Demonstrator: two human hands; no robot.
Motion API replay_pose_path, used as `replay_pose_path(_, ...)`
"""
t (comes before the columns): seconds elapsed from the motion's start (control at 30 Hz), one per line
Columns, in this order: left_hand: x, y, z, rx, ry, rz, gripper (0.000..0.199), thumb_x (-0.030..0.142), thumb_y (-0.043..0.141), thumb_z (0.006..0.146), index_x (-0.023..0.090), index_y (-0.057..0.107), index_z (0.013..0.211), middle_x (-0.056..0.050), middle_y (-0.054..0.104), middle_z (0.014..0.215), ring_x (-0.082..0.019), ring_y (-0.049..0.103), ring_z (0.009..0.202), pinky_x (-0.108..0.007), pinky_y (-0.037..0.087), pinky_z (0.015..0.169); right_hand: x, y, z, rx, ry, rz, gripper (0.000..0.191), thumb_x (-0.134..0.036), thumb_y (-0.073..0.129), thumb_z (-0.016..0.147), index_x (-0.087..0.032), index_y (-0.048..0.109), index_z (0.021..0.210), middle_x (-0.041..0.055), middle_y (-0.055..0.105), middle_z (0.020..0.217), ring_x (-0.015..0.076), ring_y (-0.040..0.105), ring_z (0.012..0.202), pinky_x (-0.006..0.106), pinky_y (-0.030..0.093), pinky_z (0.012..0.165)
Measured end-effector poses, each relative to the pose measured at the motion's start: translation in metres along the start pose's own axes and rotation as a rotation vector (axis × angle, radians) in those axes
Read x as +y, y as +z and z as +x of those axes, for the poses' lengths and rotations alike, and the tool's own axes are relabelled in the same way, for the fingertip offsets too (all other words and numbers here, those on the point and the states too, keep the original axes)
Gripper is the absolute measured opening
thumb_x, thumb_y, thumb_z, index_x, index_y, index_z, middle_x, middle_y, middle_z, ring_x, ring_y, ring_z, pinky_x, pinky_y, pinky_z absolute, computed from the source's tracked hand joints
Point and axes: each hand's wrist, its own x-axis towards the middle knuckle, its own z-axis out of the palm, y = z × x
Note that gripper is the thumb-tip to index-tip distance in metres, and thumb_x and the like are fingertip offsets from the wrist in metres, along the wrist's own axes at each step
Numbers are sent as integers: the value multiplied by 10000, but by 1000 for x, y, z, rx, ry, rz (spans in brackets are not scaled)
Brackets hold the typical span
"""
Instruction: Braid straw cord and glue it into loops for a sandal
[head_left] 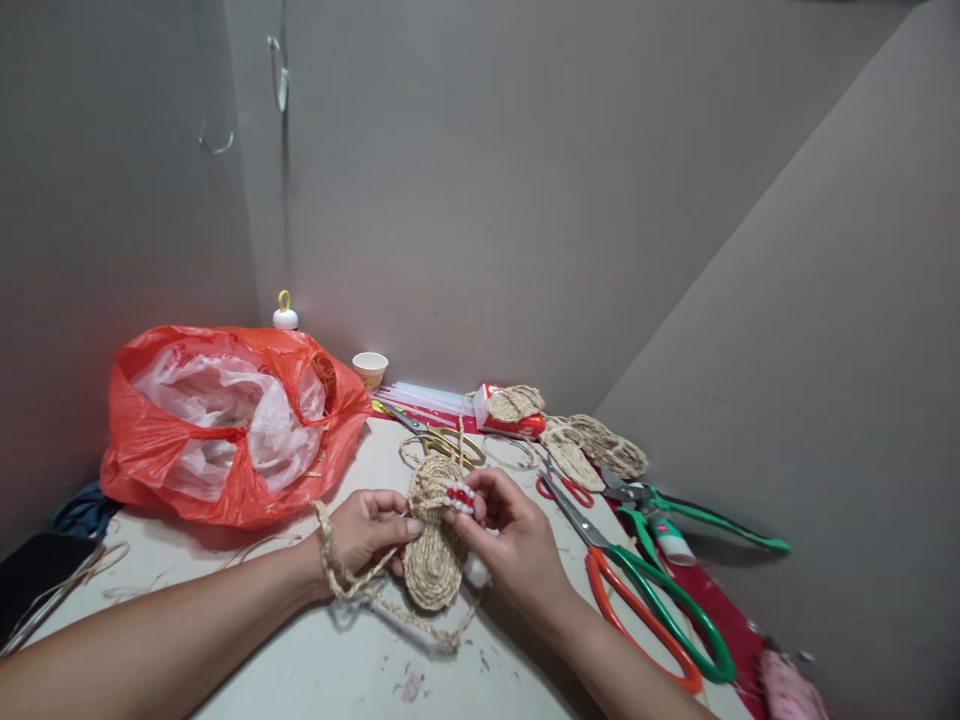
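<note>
A small woven straw sole (433,565) with a strap across its upper part is held upright over the white table. My left hand (373,530) grips its left edge, thumb on the front. A braided straw cord (409,612) loops over my left wrist and hangs below the sole. My right hand (504,515) is closed at the strap's right side, its thumb and fingers pinching a small cluster of red and white beads (459,497) against the weave.
A red plastic bag (180,460) stands at the left, with a paper cup (370,370) behind. Gold-handled scissors (454,445) lie beyond the sole. Large scissors (637,600), green pliers (712,515) and more woven pieces (592,445) lie at the right. Grey walls (480,200) rise behind.
</note>
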Motion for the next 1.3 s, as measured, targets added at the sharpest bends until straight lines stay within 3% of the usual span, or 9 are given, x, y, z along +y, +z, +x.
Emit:
replay_pose_path(0.13, -1, -2, 2, 28, 53, -72, 429, 369, 841, 540, 114, 610, 796, -7, 637, 598, -88, 561, 447, -195, 460, 435, -3, -4, 3, 40, 82, 261, 352, -346, 673, 762, -217, 538, 1060, -32, 486, 740, 110, 468, 595, 227, 409, 528)
replay_pose_path(0.2, 2, -1, 2, 42, 61, -94, 441, 360, 848, 530, 113, 607, 805, -11, 643, 612, -87, 562, 455, -195, 465, 435, -1, -5, 5, 41, 159, 368, 348, -401, 671, 766, -209, 557, 1033, -35, 489, 718, 98, 460, 544, 226, 411, 490)
replay_pose_path(0.43, 7, 0, 2, 64, 53, -100, 435, 335, 851, 529, 107, 621, 820, -16, 650, 617, -91, 567, 458, -196, 464, 430, 8, -4, 5, -257, 409, 489, 297, -430, 735, 698, -172, 610, 773, -55, 531, 517, 78, 469, 404, 207, 401, 409)
replay_pose_path(0.53, 9, -1, 2, 49, 25, -99, 401, 344, 835, 554, 107, 629, 803, -23, 651, 637, -101, 577, 478, -202, 465, 431, 12, -4, 6, -281, 455, 549, 284, -402, 756, 684, -172, 610, 765, -56, 549, 502, 73, 483, 394, 194, 396, 410)
replay_pose_path(0.77, 14, -1, 3, 48, -45, -47, 374, 329, 839, 538, 118, 618, 754, -10, 631, 619, -98, 566, 464, -209, 467, 432, 19, -7, 9, -246, 464, 587, 295, -402, 764, 674, -174, 608, 778, -45, 582, 466, 80, 512, 392, 189, 419, 425)
replay_pose_path(0.97, 16, -3, 5, 58, -34, -68, 346, 292, 840, 531, 122, 607, 721, 10, 625, 599, -86, 565, 444, -192, 470, 425, 20, -10, 10, -299, 414, 672, 266, -416, 720, 720, -177, 666, 824, -17, 621, 501, 108, 552, 439, 226, 451, 464)
replay_pose_path(1.3, 17, -6, 5, 52, -56, -124, 324, 256, 855, 528, 114, 628, 711, 6, 633, 595, -85, 580, 465, -185, 513, 452, 24, -12, 11, -351, 406, 707, 235, -386, 700, 765, -159, 658, 722, -10, 625, 522, 91, 531, 446, 222, 445, 474)
